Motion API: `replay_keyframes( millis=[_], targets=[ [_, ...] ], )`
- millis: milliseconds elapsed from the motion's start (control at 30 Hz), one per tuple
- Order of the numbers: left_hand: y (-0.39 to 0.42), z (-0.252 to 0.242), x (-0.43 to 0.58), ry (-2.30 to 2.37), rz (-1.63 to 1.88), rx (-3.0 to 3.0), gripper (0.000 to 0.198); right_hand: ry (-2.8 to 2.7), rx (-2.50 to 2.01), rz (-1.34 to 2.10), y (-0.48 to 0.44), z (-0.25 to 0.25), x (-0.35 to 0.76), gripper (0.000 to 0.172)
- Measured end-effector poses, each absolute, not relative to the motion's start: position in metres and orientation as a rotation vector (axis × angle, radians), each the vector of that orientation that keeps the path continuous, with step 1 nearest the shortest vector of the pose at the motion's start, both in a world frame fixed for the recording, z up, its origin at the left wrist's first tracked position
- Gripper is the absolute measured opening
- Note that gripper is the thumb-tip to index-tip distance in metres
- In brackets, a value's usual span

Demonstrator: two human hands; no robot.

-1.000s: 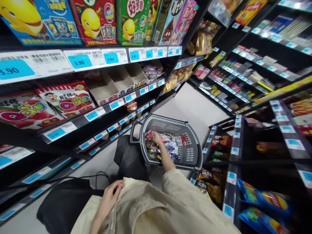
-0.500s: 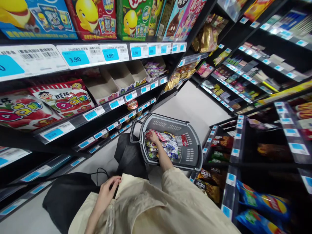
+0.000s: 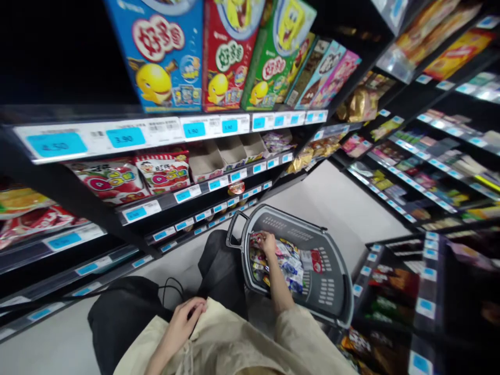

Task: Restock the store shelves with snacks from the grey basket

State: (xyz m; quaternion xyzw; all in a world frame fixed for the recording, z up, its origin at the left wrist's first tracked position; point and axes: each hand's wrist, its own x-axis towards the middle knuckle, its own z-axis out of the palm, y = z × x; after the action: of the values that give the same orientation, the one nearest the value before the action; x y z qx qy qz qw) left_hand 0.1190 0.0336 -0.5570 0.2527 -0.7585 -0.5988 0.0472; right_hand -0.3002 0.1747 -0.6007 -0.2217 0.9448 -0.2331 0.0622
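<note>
A grey plastic shopping basket [image 3: 344,276] stands on the floor in front of my knees, its handle [image 3: 233,229] tipped outward on the left. Inside lies a pile of small snack packets [image 3: 291,263], white, blue, pink and green. My right hand [image 3: 267,244] reaches into the basket's left end, its fingers closed on a red snack packet [image 3: 255,239]; part of the packet is hidden by the fingers. Over my lap, my left hand [image 3: 185,320] is curled, with thumb and fingertips together at the hem of my beige jacket [image 3: 214,317].
Shelves with price labels [image 3: 133,138] run along the left, bearing snack boxes [image 3: 167,62], red candy bags [image 3: 164,172] and open cartons [image 3: 203,161]. Another shelf of bagged snacks [image 3: 394,281] stands close on the right. Pale floor [image 3: 324,192] stretches beyond the basket.
The view has tilted up and swung left, so the basket appears lower and further right. My right hand has lifted slightly with the red packet. My left hand keeps its place at the hem.
</note>
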Motion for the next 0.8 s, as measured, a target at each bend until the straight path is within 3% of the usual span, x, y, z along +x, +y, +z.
replay_keyframes(
  millis=[167,367,500,600,733,800],
  targets=[
    [0.031,-0.554,0.124,-2.221,-1.8,0.797,0.039,3.098,-0.582,-0.944,0.176,-0.565,-0.297,0.041],
    [0.019,-0.538,0.128,-2.099,-1.813,0.838,0.034,3.093,-0.268,-1.844,0.168,-0.503,-0.267,0.037],
    [0.017,-0.54,0.126,-2.009,-1.88,0.873,0.036,2.828,-0.306,-2.229,0.136,-0.466,-0.243,0.038],
    [0.02,-0.549,0.118,-1.762,-1.976,0.867,0.042,2.479,-0.368,-2.236,0.106,-0.462,-0.209,0.038],
    [0.019,-0.547,0.105,-1.398,-2.076,0.813,0.074,1.959,-0.406,-2.021,0.067,-0.479,-0.132,0.039],
    [0.015,-0.538,0.101,-1.315,-2.129,0.819,0.079,1.76,-0.412,-1.943,0.055,-0.487,-0.096,0.039]
  ],
)
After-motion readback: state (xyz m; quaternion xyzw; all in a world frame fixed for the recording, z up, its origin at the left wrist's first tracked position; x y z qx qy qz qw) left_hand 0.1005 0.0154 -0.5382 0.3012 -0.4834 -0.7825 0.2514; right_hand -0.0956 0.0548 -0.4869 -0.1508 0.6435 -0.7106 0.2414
